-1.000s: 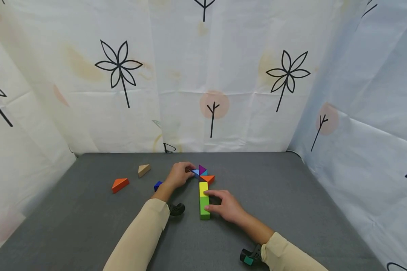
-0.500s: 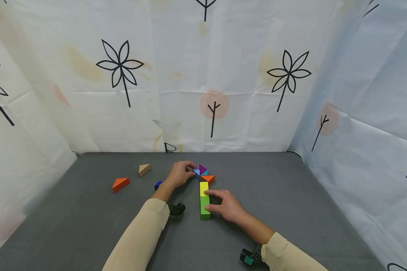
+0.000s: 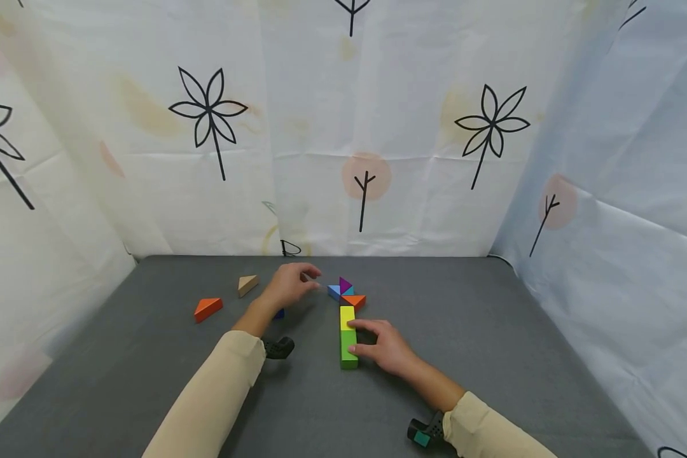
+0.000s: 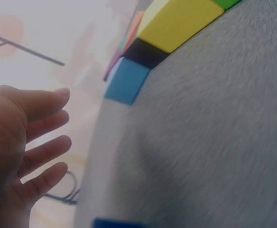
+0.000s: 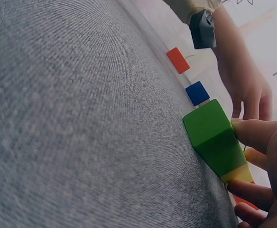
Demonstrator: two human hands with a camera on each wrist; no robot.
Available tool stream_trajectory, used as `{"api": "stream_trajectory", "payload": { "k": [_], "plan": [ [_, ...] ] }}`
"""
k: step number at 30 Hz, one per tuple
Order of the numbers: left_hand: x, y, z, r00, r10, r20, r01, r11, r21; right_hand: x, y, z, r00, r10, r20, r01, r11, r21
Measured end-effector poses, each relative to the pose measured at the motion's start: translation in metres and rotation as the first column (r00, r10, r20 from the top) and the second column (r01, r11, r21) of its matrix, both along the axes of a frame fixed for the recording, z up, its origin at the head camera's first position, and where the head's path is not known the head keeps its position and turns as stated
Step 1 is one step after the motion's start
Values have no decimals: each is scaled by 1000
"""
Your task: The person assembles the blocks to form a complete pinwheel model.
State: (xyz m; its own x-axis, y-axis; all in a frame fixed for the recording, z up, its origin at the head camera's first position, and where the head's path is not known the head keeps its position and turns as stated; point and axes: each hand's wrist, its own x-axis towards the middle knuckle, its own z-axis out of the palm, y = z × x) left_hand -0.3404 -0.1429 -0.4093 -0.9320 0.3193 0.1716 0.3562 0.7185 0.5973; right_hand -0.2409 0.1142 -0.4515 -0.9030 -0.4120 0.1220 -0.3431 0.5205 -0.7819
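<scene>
My left hand (image 3: 291, 283) hovers just left of the light blue triangle block (image 3: 334, 292), fingers parted with nothing between them. That block meets a purple triangle block (image 3: 345, 285), a teal block (image 3: 349, 291) and an orange triangle block (image 3: 355, 300) in a pinwheel-like cluster. Directly below it, a yellow block (image 3: 346, 312) and a green block (image 3: 348, 362) form a straight column. From the right side, my right hand (image 3: 386, 346) touches this column: the thumb is on the green block and the index finger on the yellow one. A dark piece (image 4: 145, 53) lies between yellow and light blue.
Left on the grey table (image 3: 464, 331) lie a red-orange triangle block (image 3: 208, 309) and a natural wood triangle block (image 3: 247, 285). A dark blue block (image 3: 280, 313) is partly hidden behind the left forearm. White patterned cloth (image 3: 309, 127) walls the back and sides.
My left hand has let go of the light blue triangle block and drawn back to the left, its fingers spreading. The right hand stays on the yellow and green blocks.
</scene>
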Motion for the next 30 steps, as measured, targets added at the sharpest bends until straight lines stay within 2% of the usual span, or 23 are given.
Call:
{"api": "stream_trajectory", "payload": {
  "k": [6,11,19,24,30],
  "plan": [
    [14,-18,19,1000,6,-21,-8,995,-96,1,1,0,1000,14,-5,-14,1000,-5],
    [21,-36,24,1000,-12,-22,9,991,-132,1,1,1,1000,11,5,-11,1000,1],
    [34,-58,17,998,-56,-41,43,966,-256,1,1,3,1000,6,3,-6,1000,10],
    [39,-68,7,997,-66,-31,55,962,-267,1,1,3,1000,2,9,-2,1000,17],
    [43,-76,-7,999,-42,-31,32,959,-280,1,1,3,1000,0,3,0,1000,24]
  ]
}}
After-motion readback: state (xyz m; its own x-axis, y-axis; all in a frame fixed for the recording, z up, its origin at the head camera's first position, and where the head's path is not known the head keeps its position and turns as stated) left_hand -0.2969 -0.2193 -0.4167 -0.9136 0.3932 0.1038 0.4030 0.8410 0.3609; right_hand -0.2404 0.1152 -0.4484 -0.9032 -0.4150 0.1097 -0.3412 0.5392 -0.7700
